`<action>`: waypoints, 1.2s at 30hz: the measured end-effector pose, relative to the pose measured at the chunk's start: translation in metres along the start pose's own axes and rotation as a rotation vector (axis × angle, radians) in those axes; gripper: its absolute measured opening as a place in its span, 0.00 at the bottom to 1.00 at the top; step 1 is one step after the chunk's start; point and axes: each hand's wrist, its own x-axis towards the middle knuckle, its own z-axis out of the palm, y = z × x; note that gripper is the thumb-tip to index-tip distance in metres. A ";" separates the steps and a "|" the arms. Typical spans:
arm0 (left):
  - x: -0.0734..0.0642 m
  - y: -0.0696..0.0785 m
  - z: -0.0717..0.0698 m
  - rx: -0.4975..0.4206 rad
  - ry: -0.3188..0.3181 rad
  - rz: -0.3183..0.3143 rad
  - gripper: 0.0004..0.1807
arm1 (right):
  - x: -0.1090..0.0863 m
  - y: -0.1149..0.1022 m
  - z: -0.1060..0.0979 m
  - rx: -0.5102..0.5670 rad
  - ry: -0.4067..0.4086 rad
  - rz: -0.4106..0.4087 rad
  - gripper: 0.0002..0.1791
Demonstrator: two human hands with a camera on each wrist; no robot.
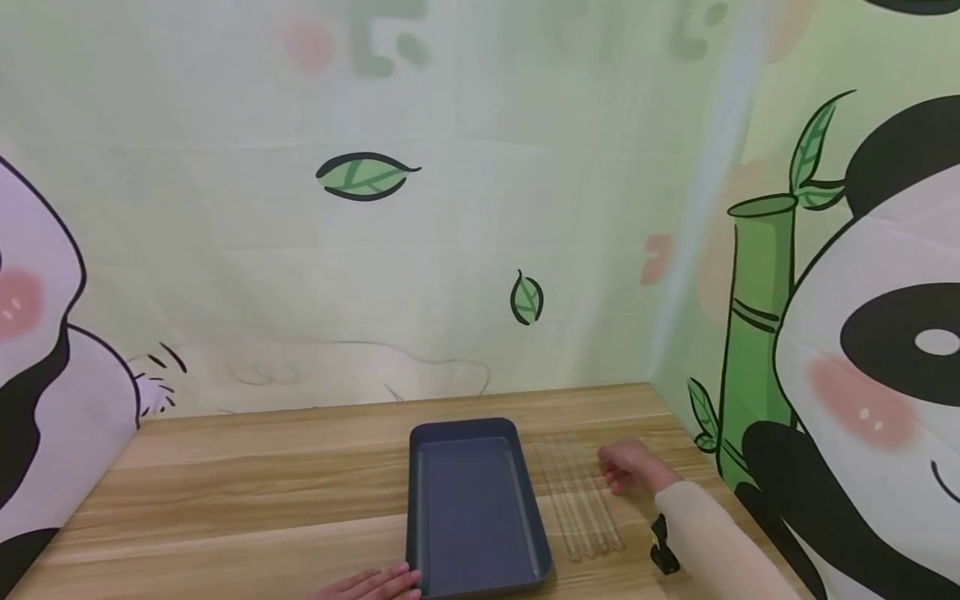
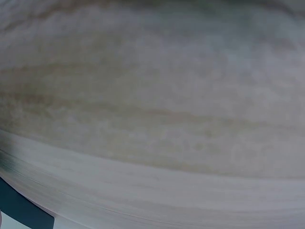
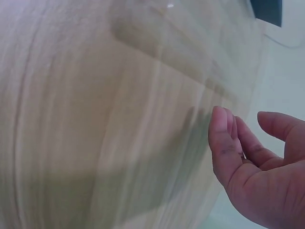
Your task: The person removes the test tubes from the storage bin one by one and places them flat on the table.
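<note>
- pale green cloth printed with leaves and pandas backs a wood-grain tabletop.
- tray: dark blue, oblong, rounded corners, raised rim, set lengthwise mid-tabletop.
- clear tubes: long, see-through, side by side just right of the tray; joined or separate is hard to tell.
- left hand: fingers straight, tips at the tray's left rim by its near corner; mostly cut off below.
- right hand: fingers loosely bent, thumb apart, gripping nothing, just right of the tubes.
- left wrist view is a blur of wood grain.
- tabletop spreads wide left of the tray; a narrow strip lies behind it, another between right hand and side cloth.
</note>
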 end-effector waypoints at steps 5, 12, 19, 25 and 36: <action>0.002 -0.002 0.003 0.044 0.036 0.033 0.31 | -0.002 -0.009 -0.003 0.042 -0.005 -0.012 0.11; 0.002 -0.004 0.006 0.074 0.072 0.052 0.31 | -0.013 -0.028 0.002 0.075 -0.048 -0.072 0.18; 0.001 -0.003 0.012 0.077 0.132 0.068 0.30 | -0.027 -0.047 0.020 0.083 -0.174 -0.091 0.26; 0.002 -0.003 0.012 0.085 0.129 0.060 0.30 | -0.031 -0.052 0.036 0.085 -0.241 -0.113 0.26; 0.001 -0.003 0.009 0.058 0.092 0.054 0.31 | -0.041 -0.064 0.065 0.073 -0.339 -0.130 0.27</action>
